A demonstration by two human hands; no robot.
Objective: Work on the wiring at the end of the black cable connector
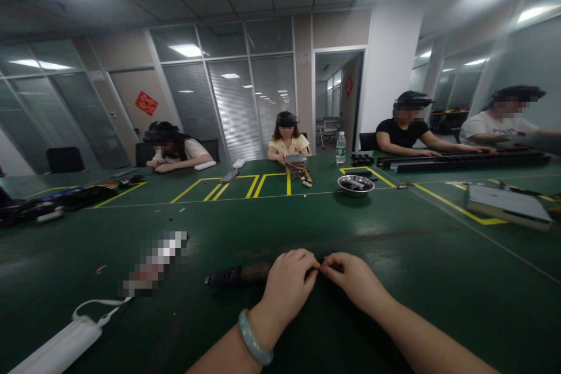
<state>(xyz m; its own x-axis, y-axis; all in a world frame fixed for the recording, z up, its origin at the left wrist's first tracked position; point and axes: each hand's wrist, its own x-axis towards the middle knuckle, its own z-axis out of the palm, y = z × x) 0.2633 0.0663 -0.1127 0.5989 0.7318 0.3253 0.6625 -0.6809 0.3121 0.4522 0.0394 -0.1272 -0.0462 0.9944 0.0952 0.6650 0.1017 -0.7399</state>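
My left hand [291,280], with a pale green bangle [254,339] on its wrist, rests over the right part of a dark cylindrical tool [245,274]. That tool lies on the green table, brownish in the middle with a black tapered end pointing left; I cannot make out its exact kind. My right hand [353,277] is closed in a pinch, its fingertips meeting those of my left hand. Whatever sits between the fingers is too small or hidden to name. Something dark shows just behind the right fingertips.
A white power bank-like case [56,345] with a strap lies at the near left. Farther back are a metal bowl [356,186] of dark parts, a water bottle [340,148], a silver box [508,204] and yellow tape lines. Several people sit around the table.
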